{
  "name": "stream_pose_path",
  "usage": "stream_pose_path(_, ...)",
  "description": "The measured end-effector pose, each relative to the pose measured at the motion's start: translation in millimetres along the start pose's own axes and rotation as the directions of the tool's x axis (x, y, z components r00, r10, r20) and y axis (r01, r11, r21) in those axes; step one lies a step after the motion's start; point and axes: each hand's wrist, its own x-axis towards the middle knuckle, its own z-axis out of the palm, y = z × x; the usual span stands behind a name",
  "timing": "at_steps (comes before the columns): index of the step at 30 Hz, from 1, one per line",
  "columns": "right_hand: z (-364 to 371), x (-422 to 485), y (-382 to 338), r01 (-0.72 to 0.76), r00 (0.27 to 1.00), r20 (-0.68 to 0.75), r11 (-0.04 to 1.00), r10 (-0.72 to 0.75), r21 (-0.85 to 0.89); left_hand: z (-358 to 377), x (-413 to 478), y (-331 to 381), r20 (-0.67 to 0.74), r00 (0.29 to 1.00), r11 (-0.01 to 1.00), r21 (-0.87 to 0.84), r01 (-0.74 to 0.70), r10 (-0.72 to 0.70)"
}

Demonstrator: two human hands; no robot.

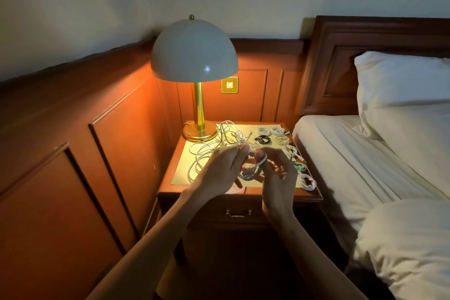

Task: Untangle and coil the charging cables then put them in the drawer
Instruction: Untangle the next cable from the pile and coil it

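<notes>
Above the nightstand (280, 195), my left hand (220, 169) pinched a cable (253, 172) while my right hand (277, 174) curled around its loops, the drawer (238, 213) below closed.

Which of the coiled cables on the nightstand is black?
The black coil, just left of the row of white coils; all the others are white or green.

Dim room, the lamp (194, 51) throwing a warm amber pool down onto the desk (275, 191) and its pale cables (204, 151), a glare spot on the shade, the panelling (73, 129) fading into deep shadow low left, straight lines bowing at the wide-angle edges, detail soft.
</notes>
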Motion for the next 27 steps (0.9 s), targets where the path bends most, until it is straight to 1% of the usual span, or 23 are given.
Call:
stream_pose_path(1,2.7,0.0,-2.4,-0.132,0.991,-0.010,0.983,0.135,0.131,-1.0,1.6,-0.8,-0.002,1.000,1.000,0.017,-0.011,0.011)
stream_pose_path(2,4.0,1.0,-5.0,-0.231,0.971,-0.008,0.944,0.239,0.235,-2.2,2.7,-2.3,0.000,1.000,0.999,0.025,-0.020,0.020)
stream_pose_path(3,3.3,3.4,-7.6,-0.290,0.952,-0.010,0.911,0.306,0.293,-3.0,2.8,-4.5,0.002,1.000,0.999,0.025,-0.020,0.020)
stream_pose_path(4,0.6,7.3,-8.9,-0.297,0.950,-0.017,0.915,0.313,0.274,-3.4,2.0,-6.2,0.009,1.000,1.000,0.011,-0.006,0.006)
stream_pose_path(5,-3.1,11.1,-10.7,-0.259,0.963,-0.016,0.945,0.267,0.199,-3.6,1.1,-7.3,0.022,0.999,0.999,-0.021,0.024,-0.023)
stream_pose_path(6,-7.6,14.0,-11.9,-0.221,0.975,0.010,0.970,0.222,0.103,-3.7,0.2,-7.9,0.035,0.997,0.996,-0.063,0.065,-0.063)
stream_pose_path(7,-12.9,16.5,-12.1,-0.209,0.977,0.051,0.977,0.208,0.030,-4.2,-0.5,-8.9,0.045,0.993,0.987,-0.111,0.118,-0.114)
stream_pose_path(9,-23.3,21.3,-11.8,-0.257,0.957,0.124,0.965,0.261,-0.041,-8.0,-0.1,-12.9,0.079,0.972,0.941,-0.244,0.235,-0.222)
stream_pose_path(10,-29.7,24.0,-11.2,-0.247,0.954,0.148,0.963,0.261,-0.108,-10.6,0.6,-15.0,0.099,0.960,0.904,-0.325,0.280,-0.261)
stream_pose_path(11,-36.2,26.7,-11.0,-0.189,0.958,0.176,0.958,0.229,-0.217,-13.0,1.1,-17.0,0.113,0.951,0.867,-0.391,0.307,-0.286)
stream_pose_path(13,-47.7,30.2,-12.5,0.026,0.952,0.286,0.899,0.112,-0.438,-15.1,1.7,-17.5,0.123,0.945,0.830,-0.453,0.325,-0.303)
stream_pose_path(15,-51.3,28.1,-14.4,0.200,0.913,0.408,0.833,0.032,-0.515,-12.7,0.7,-12.3,0.132,0.946,0.818,-0.477,0.323,-0.296)
stream_pose_path(16,-49.5,26.1,-14.5,0.252,0.901,0.434,0.805,0.008,-0.537,-10.1,0.4,-8.9,0.141,0.947,0.814,-0.484,0.322,-0.290)
stream_pose_path(18,-42.7,22.5,-12.2,0.301,0.909,0.414,0.763,-0.048,-0.572,-3.5,-0.4,-2.8,0.152,0.949,0.824,-0.470,0.316,-0.277)
stream_pose_path(19,-38.5,19.6,-11.3,0.274,0.927,0.371,0.778,-0.056,-0.565,-0.2,-0.3,-0.2,0.143,0.951,0.843,-0.441,0.308,-0.274)
stream_pose_path(20,-34.7,18.2,-10.4,0.179,0.952,0.307,0.842,-0.017,-0.508,3.1,0.0,1.7,0.115,0.956,0.870,-0.395,0.294,-0.270)
stream_pose_path(21,-31.2,17.0,-10.9,0.006,0.966,0.243,0.931,0.089,-0.365,5.5,0.4,3.5,0.075,0.963,0.905,-0.330,0.270,-0.260)
stream_pose_path(22,-28.3,15.9,-12.0,-0.201,0.950,0.208,0.965,0.233,-0.167,7.5,0.6,5.1,0.032,0.971,0.939,-0.248,0.239,-0.239)
stream_pose_path(23,-25.7,14.2,-13.5,-0.371,0.911,0.204,0.928,0.358,0.025,9.0,0.2,6.0,-0.004,0.978,0.964,-0.167,0.207,-0.210)
stream_pose_path(24,-24.8,12.8,-13.1,-0.477,0.872,0.209,0.865,0.443,0.157,10.2,-0.8,5.9,-0.027,0.983,0.979,-0.098,0.180,-0.184)
stream_pose_path(25,-24.3,11.1,-12.3,-0.546,0.836,0.219,0.801,0.503,0.245,10.6,-1.8,5.1,-0.042,0.986,0.986,-0.042,0.161,-0.163)
stream_pose_path(27,-23.5,9.8,-9.0,-0.638,0.769,0.246,0.678,0.590,0.366,9.9,-2.2,1.1,-0.056,0.988,0.988,0.041,0.146,-0.144)
